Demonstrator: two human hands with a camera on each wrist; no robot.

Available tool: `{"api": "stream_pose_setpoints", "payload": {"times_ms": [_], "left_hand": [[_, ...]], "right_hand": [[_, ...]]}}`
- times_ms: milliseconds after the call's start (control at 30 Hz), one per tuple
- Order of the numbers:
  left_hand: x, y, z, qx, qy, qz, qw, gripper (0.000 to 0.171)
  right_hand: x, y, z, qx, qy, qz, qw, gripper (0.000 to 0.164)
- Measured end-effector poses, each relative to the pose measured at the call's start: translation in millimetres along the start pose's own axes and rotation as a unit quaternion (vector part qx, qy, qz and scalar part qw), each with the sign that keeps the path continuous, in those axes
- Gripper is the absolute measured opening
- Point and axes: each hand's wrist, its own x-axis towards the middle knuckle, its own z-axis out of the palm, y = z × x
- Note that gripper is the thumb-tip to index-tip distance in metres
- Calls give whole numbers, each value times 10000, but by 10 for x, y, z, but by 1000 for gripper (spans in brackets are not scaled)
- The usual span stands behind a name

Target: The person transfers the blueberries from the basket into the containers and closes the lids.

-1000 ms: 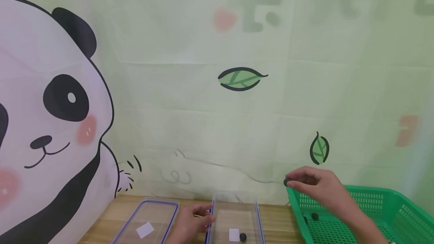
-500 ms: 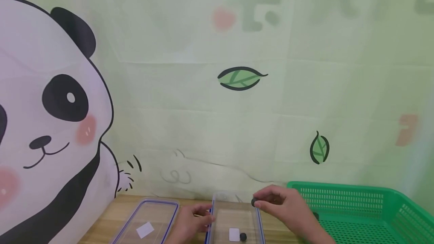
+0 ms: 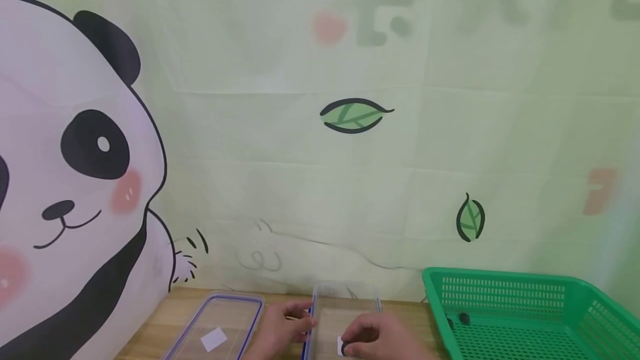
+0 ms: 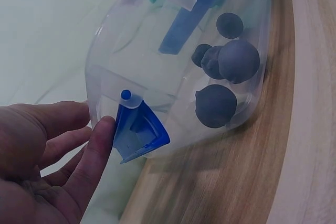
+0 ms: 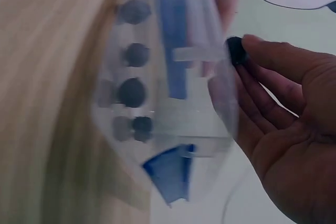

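A clear plastic food container (image 3: 345, 318) with blue clips stands on the table. My left hand (image 3: 277, 329) rests against its left side, the fingertips (image 4: 105, 129) at the wall beside a blue clip (image 4: 139, 129). My right hand (image 3: 382, 338) pinches a small dark ball (image 5: 237, 51) between thumb and fingers. In the head view that hand is over the container, beside a white label. Several dark balls (image 4: 239, 61) show through the container's clear wall in the left wrist view; in the head view the right hand covers part of the inside.
A clear lid (image 3: 235, 313) with a blue seal and a white label (image 3: 214, 339) lies left of the container. To the right is a green basket (image 3: 505, 272), with dark balls (image 3: 464, 318) near its left side. A panda-printed cloth (image 3: 300, 182) hangs behind the table.
My right hand has carried the dark ball leftward and down, from above the green basket's left rim to over the container. My left hand stays at the container's side.
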Motion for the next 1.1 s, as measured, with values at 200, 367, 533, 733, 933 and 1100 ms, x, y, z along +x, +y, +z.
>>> {"api": "stream_pose_setpoints", "payload": {"times_ms": [200, 367, 533, 733, 933, 1100], "left_hand": [[5, 0, -14, 83, -29, 8, 10000, 38], [4, 6, -8, 75, -22, 28, 10000, 37], [-8, 5, -3, 15, -36, 124, 9999, 38], [-5, 3, -6, 23, -40, 124, 9999, 38], [3, -5, -9, -3, -65, 142, 9999, 38], [4, -13, -15, -7, -60, 165, 9998, 37]], "right_hand": [[29, 102, 80, 213, -514, 194, 9983, 12], [21, 120, 90, 48, -582, 162, 9982, 11], [25, 139, 94, -143, -584, 128, 9981, 5], [27, 145, 95, -113, -603, 218, 9979, 6], [16, 118, 97, -74, -585, 304, 9978, 7], [5, 96, 103, -114, -546, 353, 9978, 6]]}}
